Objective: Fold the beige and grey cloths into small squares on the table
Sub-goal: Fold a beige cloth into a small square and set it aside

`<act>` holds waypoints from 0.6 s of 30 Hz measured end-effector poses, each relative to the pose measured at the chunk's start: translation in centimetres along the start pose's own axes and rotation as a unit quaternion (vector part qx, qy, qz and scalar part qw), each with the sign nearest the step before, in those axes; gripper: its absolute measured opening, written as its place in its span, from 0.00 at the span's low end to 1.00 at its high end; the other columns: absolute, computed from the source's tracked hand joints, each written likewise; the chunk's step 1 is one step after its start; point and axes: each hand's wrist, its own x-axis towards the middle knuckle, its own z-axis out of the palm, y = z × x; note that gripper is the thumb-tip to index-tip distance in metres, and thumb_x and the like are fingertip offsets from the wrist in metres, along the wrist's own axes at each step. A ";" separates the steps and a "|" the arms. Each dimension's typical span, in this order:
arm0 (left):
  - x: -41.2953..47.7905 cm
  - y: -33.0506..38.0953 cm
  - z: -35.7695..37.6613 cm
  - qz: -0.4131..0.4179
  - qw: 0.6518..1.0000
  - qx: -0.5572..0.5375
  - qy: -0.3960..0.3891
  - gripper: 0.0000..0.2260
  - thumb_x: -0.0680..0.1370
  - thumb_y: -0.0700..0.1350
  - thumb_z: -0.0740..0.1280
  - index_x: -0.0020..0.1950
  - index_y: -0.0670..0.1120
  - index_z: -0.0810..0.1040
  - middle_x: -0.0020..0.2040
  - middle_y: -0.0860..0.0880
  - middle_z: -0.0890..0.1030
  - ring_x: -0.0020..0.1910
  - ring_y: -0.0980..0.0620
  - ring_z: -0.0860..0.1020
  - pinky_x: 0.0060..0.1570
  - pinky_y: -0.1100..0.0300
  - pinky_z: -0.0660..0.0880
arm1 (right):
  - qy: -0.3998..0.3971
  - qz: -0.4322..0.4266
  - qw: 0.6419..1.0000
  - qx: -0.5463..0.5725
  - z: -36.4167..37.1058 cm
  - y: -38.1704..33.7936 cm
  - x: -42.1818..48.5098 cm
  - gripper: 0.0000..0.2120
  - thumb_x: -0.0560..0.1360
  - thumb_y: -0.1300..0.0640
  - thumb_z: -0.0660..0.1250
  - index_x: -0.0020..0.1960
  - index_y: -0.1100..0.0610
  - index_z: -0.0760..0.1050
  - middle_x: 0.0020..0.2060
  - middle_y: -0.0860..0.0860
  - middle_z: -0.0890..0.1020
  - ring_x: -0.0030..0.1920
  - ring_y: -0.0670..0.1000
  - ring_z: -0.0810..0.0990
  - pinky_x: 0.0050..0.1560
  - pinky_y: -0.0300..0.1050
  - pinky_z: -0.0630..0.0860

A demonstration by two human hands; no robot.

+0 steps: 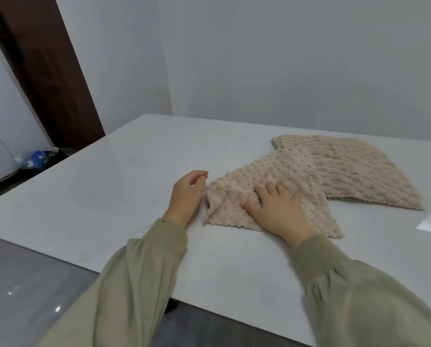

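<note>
Both forearms reach in from the near edge of the table (109,184), each in an olive-green sleeve with a ribbed cuff. The right hand (277,209) lies palm down on the nearer beige cloth (284,169), fingers (272,187) straight and spread, thumb out to the left, pressing the fabric flat against the tabletop; it grips nothing. The left hand (188,194) sits just beside that cloth's left edge, turned on its side with the thumb uppermost and the fingers loosely curled toward the thumb. It looks relaxed, with nothing held in it, and whether its side brushes the ruffled edge of the cloth cannot be told.

Two cloths are in view, both beige with a bumpy, knobbly texture and scalloped edges. The nearer one lies in front of the person near the middle of the table, set at an angle like a diamond, its left corner slightly rumpled. The farther beige cloth (359,171) lies flat to the right and farther back, and the nearer cloth's far corner overlaps its left part, so the two touch.

Two hands, two sleeves, two cloths, one table. Beyond the table a pale wall (284,58) rises, with a dark brown panel (46,71) at left and something blue (34,159) on the floor beneath it
</note>
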 end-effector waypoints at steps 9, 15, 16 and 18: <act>0.1 -0.5 1.2 0.165 0.930 0.293 -0.148 0.11 0.74 0.46 0.69 0.56 0.49 0.81 0.50 0.51 0.78 0.54 0.51 0.72 0.54 0.59 0.68 | 0.022 -0.109 0.993 0.035 0.0 -0.7 -0.2 0.28 0.78 0.38 0.52 0.75 0.48 0.59 0.76 0.51 0.59 0.76 0.51 0.54 0.74 0.58 0.45; 1.0 -1.0 -1.6 0.043 0.909 0.403 0.092 0.07 0.73 0.39 0.61 0.35 0.44 0.75 0.39 0.45 0.77 0.46 0.41 0.75 0.43 0.52 0.72 | 0.160 -0.033 0.985 0.055 -0.4 -1.9 -0.4 0.25 0.78 0.45 0.54 0.72 0.54 0.64 0.75 0.53 0.61 0.75 0.52 0.56 0.73 0.58 0.42; 0.9 -1.1 -2.0 0.024 0.914 0.393 0.096 0.09 0.73 0.40 0.61 0.32 0.45 0.71 0.37 0.46 0.76 0.46 0.42 0.75 0.41 0.53 0.72 | 0.136 -0.028 0.989 0.051 -0.2 -2.2 -0.5 0.26 0.79 0.44 0.53 0.73 0.54 0.61 0.75 0.53 0.59 0.76 0.52 0.53 0.73 0.60 0.41; 0.7 -1.2 -2.2 0.038 0.929 0.362 0.059 0.09 0.74 0.43 0.61 0.33 0.45 0.74 0.41 0.48 0.75 0.51 0.45 0.72 0.45 0.54 0.70 | 0.085 -0.031 0.995 0.044 0.5 -2.5 -0.5 0.28 0.79 0.42 0.50 0.75 0.54 0.57 0.76 0.53 0.56 0.76 0.53 0.51 0.72 0.62 0.42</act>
